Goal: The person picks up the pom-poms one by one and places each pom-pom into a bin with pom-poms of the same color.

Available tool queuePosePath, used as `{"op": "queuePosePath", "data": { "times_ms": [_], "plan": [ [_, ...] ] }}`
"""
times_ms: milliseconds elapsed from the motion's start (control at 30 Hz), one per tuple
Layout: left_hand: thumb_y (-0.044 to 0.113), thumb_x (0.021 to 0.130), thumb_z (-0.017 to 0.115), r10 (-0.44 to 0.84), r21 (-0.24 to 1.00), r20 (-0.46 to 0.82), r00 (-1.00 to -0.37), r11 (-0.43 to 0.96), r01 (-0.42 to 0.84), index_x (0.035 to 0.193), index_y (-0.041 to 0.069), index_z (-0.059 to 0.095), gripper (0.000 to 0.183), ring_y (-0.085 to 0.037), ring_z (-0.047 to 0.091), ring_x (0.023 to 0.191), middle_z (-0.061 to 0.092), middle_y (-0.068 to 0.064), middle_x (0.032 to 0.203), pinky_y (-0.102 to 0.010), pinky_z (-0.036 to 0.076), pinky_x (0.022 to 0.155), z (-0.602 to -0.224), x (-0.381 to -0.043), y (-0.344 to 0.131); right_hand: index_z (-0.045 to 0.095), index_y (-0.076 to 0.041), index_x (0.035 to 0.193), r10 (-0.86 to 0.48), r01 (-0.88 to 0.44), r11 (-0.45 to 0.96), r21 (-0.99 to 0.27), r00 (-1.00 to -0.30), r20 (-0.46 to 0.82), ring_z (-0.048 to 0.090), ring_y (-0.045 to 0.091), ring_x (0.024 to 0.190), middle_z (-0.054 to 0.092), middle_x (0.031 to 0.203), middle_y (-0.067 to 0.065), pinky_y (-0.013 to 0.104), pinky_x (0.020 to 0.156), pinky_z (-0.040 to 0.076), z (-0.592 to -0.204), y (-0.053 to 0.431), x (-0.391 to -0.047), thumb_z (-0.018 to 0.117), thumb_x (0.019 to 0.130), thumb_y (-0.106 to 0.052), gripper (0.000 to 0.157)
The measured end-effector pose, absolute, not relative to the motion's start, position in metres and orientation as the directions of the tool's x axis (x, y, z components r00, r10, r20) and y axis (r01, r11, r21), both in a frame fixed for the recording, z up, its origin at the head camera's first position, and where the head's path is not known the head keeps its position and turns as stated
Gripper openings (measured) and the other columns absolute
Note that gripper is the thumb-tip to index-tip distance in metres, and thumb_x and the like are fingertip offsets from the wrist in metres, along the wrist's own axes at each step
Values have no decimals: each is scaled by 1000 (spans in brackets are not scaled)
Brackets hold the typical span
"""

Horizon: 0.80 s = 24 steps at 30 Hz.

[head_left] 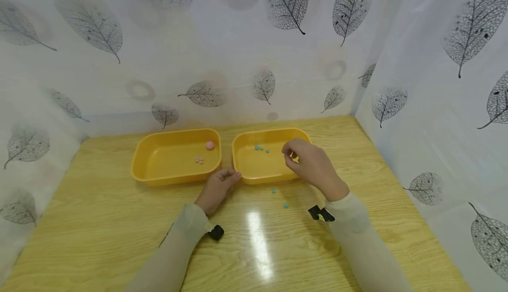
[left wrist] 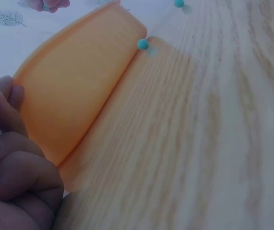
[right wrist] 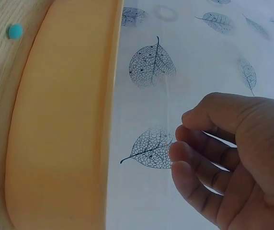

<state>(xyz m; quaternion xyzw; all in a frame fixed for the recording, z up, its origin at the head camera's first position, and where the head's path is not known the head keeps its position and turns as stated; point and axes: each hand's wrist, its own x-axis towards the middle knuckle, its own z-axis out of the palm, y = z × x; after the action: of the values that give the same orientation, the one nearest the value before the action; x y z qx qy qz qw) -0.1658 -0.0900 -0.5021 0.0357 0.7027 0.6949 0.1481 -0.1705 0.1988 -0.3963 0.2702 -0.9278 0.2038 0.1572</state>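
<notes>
My left hand (head_left: 217, 188) pinches the near left corner of the right yellow tray (head_left: 259, 180), its curled fingers (left wrist: 24, 167) close by the tray's outer wall. Over the right side of that tray is my right hand (head_left: 313, 162), thumb and fingertips brought together. A small teal ball (left wrist: 46, 6) shows between those fingertips in the left wrist view; in the right wrist view the fingers hide it. Inside the right tray lie several teal balls (head_left: 257, 147). Two more, a nearer ball (head_left: 285, 206) and a farther ball (head_left: 273, 191), rest on the table before it.
A second yellow tray (head_left: 158, 181) stands to the left, holding one larger pink ball (head_left: 210, 145) and a few small pink balls (head_left: 199, 160). Both trays sit toward the back of the wood-grain table (head_left: 99, 221). Leaf-patterned white sheeting (head_left: 234, 54) surrounds the table's back and sides.
</notes>
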Motion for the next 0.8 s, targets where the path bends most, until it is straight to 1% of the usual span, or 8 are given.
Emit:
{"op": "queuePosePath", "data": {
  "times_ms": [333,500,700,800],
  "plan": [
    [33,101,69,260,986,-166,-951,24,-166,101,4,67,29,-12,39,59,48,3,68,-24,35,54,-504,-166,-93,69,-10,102,-430,-553,775,-305,-816,386,66,19,82,70,97,3,34,69,56,-402,200,-176,71,95,-9,7],
    [34,101,69,261,986,-167,-951,25,-166,103,5,68,29,-11,38,55,49,3,67,-24,33,50,-504,-167,-93,68,-8,102,-424,-551,775,-309,-816,392,66,19,82,69,97,4,35,69,56,-403,202,-179,71,95,-7,8],
    [35,101,69,257,984,-178,-950,25,-177,103,3,67,33,-10,37,53,48,3,66,-24,32,48,-504,-166,-92,67,-8,103,-388,-523,784,-336,-834,392,65,20,82,68,97,5,36,69,55,-408,211,-186,70,96,-7,8],
    [34,101,69,259,985,-173,-950,19,-174,104,0,66,34,-10,37,52,48,3,66,-24,32,48,-504,-167,-91,68,-7,103,-367,-520,783,-341,-829,422,64,20,81,67,95,6,36,67,54,-411,213,-191,69,96,-8,7]
  ]
}}
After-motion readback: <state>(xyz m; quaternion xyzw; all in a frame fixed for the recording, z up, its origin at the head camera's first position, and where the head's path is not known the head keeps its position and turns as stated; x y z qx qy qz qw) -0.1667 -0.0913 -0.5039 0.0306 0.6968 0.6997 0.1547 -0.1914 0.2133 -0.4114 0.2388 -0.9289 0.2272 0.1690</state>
